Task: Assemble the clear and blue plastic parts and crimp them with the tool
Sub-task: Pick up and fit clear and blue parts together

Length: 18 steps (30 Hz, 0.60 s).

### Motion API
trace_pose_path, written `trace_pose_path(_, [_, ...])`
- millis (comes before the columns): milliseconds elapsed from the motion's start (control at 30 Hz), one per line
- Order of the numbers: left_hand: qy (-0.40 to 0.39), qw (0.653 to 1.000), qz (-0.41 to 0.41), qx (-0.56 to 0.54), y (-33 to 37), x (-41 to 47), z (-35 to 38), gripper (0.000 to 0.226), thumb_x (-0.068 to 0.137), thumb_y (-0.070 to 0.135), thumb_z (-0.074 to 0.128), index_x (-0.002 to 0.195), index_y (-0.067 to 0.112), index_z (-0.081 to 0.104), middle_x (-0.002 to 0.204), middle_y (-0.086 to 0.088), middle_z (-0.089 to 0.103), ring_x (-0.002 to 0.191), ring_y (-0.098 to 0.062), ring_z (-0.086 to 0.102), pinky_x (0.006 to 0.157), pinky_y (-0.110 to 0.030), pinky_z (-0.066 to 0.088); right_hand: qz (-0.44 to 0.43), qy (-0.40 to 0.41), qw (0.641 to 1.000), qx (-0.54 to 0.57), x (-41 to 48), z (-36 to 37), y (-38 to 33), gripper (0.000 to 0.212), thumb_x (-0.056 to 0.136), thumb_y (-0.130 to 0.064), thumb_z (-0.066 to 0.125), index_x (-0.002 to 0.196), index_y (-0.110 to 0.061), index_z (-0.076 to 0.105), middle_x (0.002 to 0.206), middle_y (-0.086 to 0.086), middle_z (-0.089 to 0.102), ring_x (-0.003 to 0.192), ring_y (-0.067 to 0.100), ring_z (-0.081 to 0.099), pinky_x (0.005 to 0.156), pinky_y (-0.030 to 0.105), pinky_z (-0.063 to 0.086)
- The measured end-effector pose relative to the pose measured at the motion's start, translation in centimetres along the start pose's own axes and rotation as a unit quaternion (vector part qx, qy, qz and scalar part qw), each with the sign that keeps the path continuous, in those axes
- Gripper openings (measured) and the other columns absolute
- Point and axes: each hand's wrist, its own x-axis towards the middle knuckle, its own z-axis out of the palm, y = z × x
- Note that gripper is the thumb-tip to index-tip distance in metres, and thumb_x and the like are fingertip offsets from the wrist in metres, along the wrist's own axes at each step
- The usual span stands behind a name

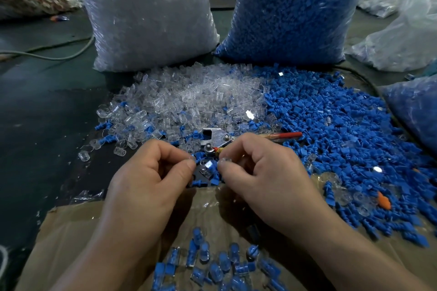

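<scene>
Two bare hands meet just below a silver crimping tool point(214, 140) with red handles.
I see the left hand point(151, 172), thumb and forefinger pressed together on what I cannot tell; clear plastic caps point(189, 97) heaped above the tool; the right hand point(267, 172) pinching one clear cap point(224, 160); blue plastic plugs point(331, 125) heaped right of the tool.

Head camera faces forward-down, close above left hand point(151, 172), right hand point(272, 172).
</scene>
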Motion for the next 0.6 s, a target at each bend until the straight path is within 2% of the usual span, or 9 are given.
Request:
trace_pose_path(67, [-0.021, 0.995, -0.033, -0.093, 0.1, 0.1, 0.0, 0.042, 0.052, 0.054, 0.076, 0.089, 0.033, 0.073, 0.083, 0.007, 0.075, 0.068, -0.01, 0.071, 0.058, -0.032, 0.06, 0.027, -0.009, 0.998, 0.047, 0.1, -0.1, 0.2, 0.01, 0.08, -0.043, 0.065, 0.086, -0.035, 0.063, 0.075, -0.014, 0.069, 0.062, 0.005, 0.065, 0.055, 0.035, 0.058])
trace_pose_path(167, [-0.061, 0.987, -0.032, -0.144, 0.0, 0.3, -0.4, 0.048, 0.047, 0.053, 0.079, 0.09, 0.032, 0.074, 0.085, -0.001, 0.075, 0.072, -0.018, 0.073, 0.057, -0.026, 0.057, 0.069, -0.063, 0.977, 0.19, 0.3, -0.2, 0.1, 0.009, 0.086, -0.024, 0.071, 0.083, -0.026, 0.064, 0.068, 0.002, 0.071, 0.059, 0.016, 0.069, 0.054, 0.033, 0.055])
trace_pose_path(233, [-0.094, 0.982, -0.023, -0.163, 0.0, 0.4, -0.6, 0.048, 0.051, 0.048, 0.081, 0.097, 0.037, 0.074, 0.086, -0.003, 0.072, 0.076, -0.022, 0.072, 0.061, -0.028, 0.058, 0.095, -0.09, 0.943, 0.305, 0.4, -0.4, -0.1, 0.011, 0.088, -0.016, 0.07, 0.082, -0.023, 0.064, 0.067, 0.011, 0.07, 0.055, 0.022, 0.067, 0.049, 0.029, 0.05])
trace_pose_path(333, [-0.115, 0.981, -0.029, -0.152, 0.2, 0.2, -0.7, 0.048, 0.05, 0.05, 0.08, 0.096, 0.038, 0.077, 0.081, -0.003, 0.071, 0.074, -0.024, 0.07, 0.068, -0.037, 0.06, 0.098, -0.111, 0.908, 0.392, 0.4, -0.5, -0.3, 0.007, 0.092, -0.014, 0.064, 0.093, -0.02, 0.068, 0.077, 0.01, 0.068, 0.057, 0.024, 0.065, 0.047, 0.028, 0.051])
trace_pose_path(433, [-0.085, 0.988, -0.029, -0.129, 0.7, -0.1, -0.4, 0.045, 0.047, 0.054, 0.079, 0.086, 0.032, 0.074, 0.068, 0.002, 0.067, 0.061, -0.017, 0.062, 0.06, -0.037, 0.056, 0.113, -0.133, 0.887, 0.428, 0.4, -0.5, -0.3, 0.009, 0.097, -0.012, 0.058, 0.1, -0.013, 0.067, 0.076, 0.01, 0.065, 0.055, 0.023, 0.062, 0.044, 0.027, 0.05])
trace_pose_path(600, [-0.043, 0.997, -0.018, -0.067, 1.5, -0.3, -0.6, 0.045, 0.046, 0.057, 0.077, 0.075, 0.025, 0.062, 0.049, 0.009, 0.049, 0.043, -0.005, 0.043, 0.038, -0.019, 0.041, 0.122, -0.146, 0.873, 0.449, 0.3, -0.6, -0.5, 0.007, 0.096, -0.011, 0.058, 0.099, -0.007, 0.064, 0.073, 0.008, 0.062, 0.051, 0.019, 0.059, 0.04, 0.025, 0.047])
